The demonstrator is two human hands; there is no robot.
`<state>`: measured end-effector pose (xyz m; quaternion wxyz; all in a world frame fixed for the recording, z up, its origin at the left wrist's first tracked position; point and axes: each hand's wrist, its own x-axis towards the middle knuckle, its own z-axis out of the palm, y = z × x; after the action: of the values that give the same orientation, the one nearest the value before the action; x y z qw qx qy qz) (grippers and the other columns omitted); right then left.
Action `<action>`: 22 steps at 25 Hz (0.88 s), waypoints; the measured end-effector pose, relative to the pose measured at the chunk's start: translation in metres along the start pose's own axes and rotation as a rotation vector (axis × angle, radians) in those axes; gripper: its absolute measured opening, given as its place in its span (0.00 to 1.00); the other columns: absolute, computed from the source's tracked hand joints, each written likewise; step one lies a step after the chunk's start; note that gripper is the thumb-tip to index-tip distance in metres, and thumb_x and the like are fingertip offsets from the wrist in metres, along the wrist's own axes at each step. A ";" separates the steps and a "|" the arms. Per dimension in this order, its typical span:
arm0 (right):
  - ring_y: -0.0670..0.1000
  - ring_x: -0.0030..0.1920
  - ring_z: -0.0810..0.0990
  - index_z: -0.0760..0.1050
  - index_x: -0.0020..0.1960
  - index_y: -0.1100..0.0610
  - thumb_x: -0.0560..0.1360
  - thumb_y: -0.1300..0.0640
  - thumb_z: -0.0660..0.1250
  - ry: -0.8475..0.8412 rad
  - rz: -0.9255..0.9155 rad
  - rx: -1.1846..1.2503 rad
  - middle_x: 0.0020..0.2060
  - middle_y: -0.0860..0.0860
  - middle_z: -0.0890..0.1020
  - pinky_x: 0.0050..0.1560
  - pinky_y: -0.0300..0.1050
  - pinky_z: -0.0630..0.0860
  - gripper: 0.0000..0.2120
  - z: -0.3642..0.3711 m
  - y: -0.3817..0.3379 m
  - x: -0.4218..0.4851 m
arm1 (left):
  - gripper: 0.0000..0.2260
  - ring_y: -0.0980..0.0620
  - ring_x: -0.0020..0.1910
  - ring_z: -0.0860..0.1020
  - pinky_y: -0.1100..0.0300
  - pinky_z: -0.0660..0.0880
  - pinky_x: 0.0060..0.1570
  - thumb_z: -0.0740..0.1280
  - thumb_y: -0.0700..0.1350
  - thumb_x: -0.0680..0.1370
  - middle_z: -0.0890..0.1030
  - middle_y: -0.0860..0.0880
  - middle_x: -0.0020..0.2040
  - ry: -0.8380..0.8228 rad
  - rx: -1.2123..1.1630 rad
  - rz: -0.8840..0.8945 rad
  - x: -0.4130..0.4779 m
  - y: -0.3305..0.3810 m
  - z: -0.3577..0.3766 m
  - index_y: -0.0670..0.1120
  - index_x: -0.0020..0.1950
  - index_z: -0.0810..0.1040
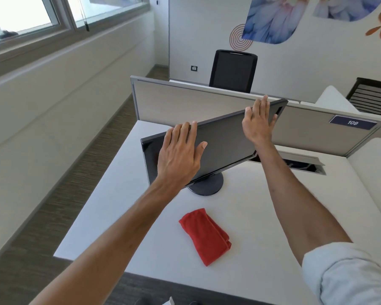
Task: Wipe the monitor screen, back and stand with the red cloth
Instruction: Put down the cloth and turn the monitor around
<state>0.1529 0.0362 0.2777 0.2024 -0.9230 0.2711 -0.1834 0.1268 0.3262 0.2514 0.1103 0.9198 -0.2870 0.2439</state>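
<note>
A black monitor (224,142) stands on its round stand (208,186) on the white desk (262,216), screen towards me and turned at an angle. My left hand (180,155) lies flat with straight fingers on the left part of the screen, fingertips at the top edge. My right hand (259,119) rests flat against the upper right part of the monitor, fingers straight and reaching over the top edge. The folded red cloth (206,235) lies on the desk in front of the stand, untouched by either hand.
A grey partition (185,102) with a "109" label (352,122) runs behind the monitor. An open cable hatch (304,164) sits in the desk at the right. Black chairs (233,70) stand beyond the partition. Carpeted floor and a window wall lie to the left.
</note>
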 end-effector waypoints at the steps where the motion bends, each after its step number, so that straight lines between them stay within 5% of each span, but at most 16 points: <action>1: 0.49 0.86 0.38 0.43 0.88 0.57 0.88 0.46 0.42 -0.033 -0.003 0.003 0.87 0.50 0.39 0.83 0.63 0.35 0.31 -0.001 -0.001 0.005 | 0.31 0.41 0.78 0.70 0.44 0.62 0.83 0.48 0.60 0.92 0.72 0.43 0.79 -0.009 0.003 -0.007 -0.001 0.003 -0.002 0.41 0.88 0.62; 7: 0.48 0.86 0.38 0.41 0.88 0.57 0.88 0.50 0.42 -0.222 -0.069 -0.014 0.87 0.49 0.38 0.84 0.60 0.34 0.31 -0.011 -0.004 0.038 | 0.33 0.40 0.79 0.70 0.45 0.63 0.83 0.46 0.60 0.92 0.71 0.39 0.81 -0.050 0.050 -0.022 -0.014 0.033 -0.010 0.37 0.87 0.62; 22: 0.52 0.87 0.44 0.44 0.87 0.60 0.89 0.52 0.41 -0.313 -0.158 0.003 0.87 0.55 0.42 0.86 0.58 0.42 0.29 -0.004 -0.026 0.068 | 0.42 0.37 0.90 0.49 0.44 0.51 0.89 0.44 0.67 0.89 0.46 0.34 0.90 -0.421 0.035 -0.156 -0.014 0.127 -0.045 0.34 0.89 0.41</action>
<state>0.2151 0.0159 0.3087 0.2285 -0.9584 0.1625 -0.0535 0.0252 0.2456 0.2909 0.0506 0.9715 -0.2276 0.0420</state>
